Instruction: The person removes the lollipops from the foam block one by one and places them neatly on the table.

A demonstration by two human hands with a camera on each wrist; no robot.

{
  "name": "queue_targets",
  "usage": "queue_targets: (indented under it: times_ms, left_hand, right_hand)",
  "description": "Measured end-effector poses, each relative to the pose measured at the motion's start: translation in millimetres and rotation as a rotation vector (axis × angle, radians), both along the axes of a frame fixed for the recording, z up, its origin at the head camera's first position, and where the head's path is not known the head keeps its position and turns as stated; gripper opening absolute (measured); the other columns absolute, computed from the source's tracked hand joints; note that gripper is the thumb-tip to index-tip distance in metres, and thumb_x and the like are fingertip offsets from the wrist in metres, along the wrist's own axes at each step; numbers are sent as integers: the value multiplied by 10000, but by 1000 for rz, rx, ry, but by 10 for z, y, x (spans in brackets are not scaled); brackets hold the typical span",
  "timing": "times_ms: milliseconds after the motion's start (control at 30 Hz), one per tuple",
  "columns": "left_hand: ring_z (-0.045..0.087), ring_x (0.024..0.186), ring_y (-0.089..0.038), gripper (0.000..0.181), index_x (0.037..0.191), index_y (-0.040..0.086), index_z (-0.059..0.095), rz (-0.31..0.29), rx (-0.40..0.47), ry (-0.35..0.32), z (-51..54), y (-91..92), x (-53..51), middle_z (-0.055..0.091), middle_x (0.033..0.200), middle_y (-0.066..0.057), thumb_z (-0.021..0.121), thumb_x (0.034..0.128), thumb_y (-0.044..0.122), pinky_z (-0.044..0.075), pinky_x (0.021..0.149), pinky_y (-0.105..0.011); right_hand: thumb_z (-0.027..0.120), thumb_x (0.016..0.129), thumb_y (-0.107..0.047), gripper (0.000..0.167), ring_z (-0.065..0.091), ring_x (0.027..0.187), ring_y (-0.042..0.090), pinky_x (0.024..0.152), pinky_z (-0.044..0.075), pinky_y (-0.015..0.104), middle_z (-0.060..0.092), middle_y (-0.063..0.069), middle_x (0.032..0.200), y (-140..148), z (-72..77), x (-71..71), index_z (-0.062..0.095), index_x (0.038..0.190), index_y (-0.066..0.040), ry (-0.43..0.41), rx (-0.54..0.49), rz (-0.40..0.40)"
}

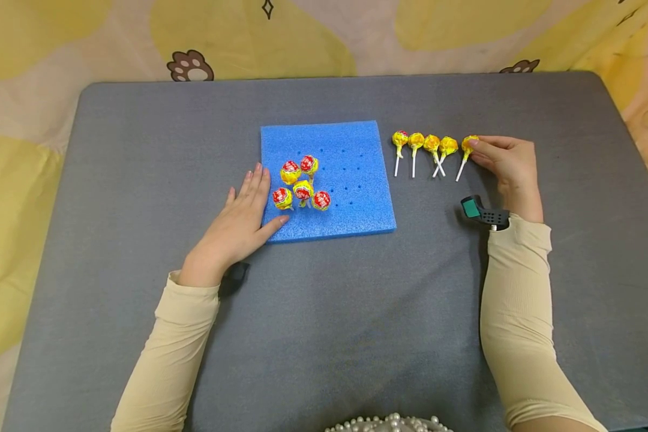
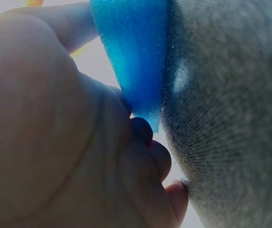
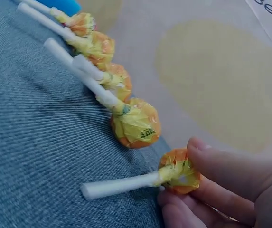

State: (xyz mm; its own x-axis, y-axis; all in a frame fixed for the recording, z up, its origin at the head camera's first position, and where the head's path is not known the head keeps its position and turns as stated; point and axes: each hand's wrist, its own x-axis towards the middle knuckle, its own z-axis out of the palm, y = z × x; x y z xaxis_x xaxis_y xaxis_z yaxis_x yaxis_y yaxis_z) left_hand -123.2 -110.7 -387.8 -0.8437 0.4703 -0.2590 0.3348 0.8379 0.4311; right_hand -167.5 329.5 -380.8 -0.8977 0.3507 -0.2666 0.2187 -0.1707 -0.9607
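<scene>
Nearest, the left hand (image 1: 234,222) rests straight fingers (image 1: 252,183) against the blue foam (image 1: 363,217), where five lollipops (image 1: 303,191) stand. Four loose lollipops (image 1: 431,144), two sticks (image 1: 439,164) crossed, lie between the foam and one lollipop (image 1: 467,147) the right hand (image 1: 512,168) pinches; patterned cloth (image 1: 281,42) hangs beyond.

Grey fabric-topped table (image 1: 356,318). Directly on it: 1 blue foam board (image 1: 356,219), its edge at the left fingers (image 1: 256,183); 4 wrapped lollipops (image 1: 431,144) in a row, just left of the right fingers (image 1: 498,141). 1 pinched lollipop (image 1: 468,144): table contact undetermined.
</scene>
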Motion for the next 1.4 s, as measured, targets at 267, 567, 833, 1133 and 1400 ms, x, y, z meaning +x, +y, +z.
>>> queue_targets:
  times_ms: [267,567,833,1133,1400]
  left_hand:
    - [-112,1426,-246,875,1496,31,-52,-3,5,0,6,3,-4,-125,1561,-107,458,944,479,4,1116,-538]
    - [-115,1425,-248,877,1496,31,-56,-1,8,-6,13,5,-2,-128,1560,-107,458,944,479,1,1114,-541]
    - [-117,1425,-240,875,1497,33,-54,0,8,-4,4,4,-4,-126,1561,-103,458,944,478,5,1115,-539]
    - [-117,1425,-240,872,1497,32,-51,1,11,-7,12,2,3,-125,1561,-105,458,946,475,0,1118,-530]
    - [-119,1425,-238,870,1498,36,-52,2,9,-7,20,4,6,-128,1561,-100,456,945,476,3,1118,-531]
  right_hand:
    - [780,732,3,116,657,608,61,564,516,151,688,-38,663,-32,-2,1,743,699,-102,-17,122,-12]
    - [822,698,-61,90,653,660,66,596,513,138,687,-42,696,-48,11,4,760,755,-92,-53,167,-7]
    - [808,711,-36,94,638,625,43,589,502,125,672,-72,652,-58,12,-11,749,733,-106,-48,262,18]
    - [816,716,-85,82,623,625,42,577,491,126,665,-94,644,-64,12,-11,744,728,-124,-70,340,23]
    - [793,730,-34,73,622,582,47,555,497,132,680,-54,636,-49,33,9,746,705,-83,-44,214,37]
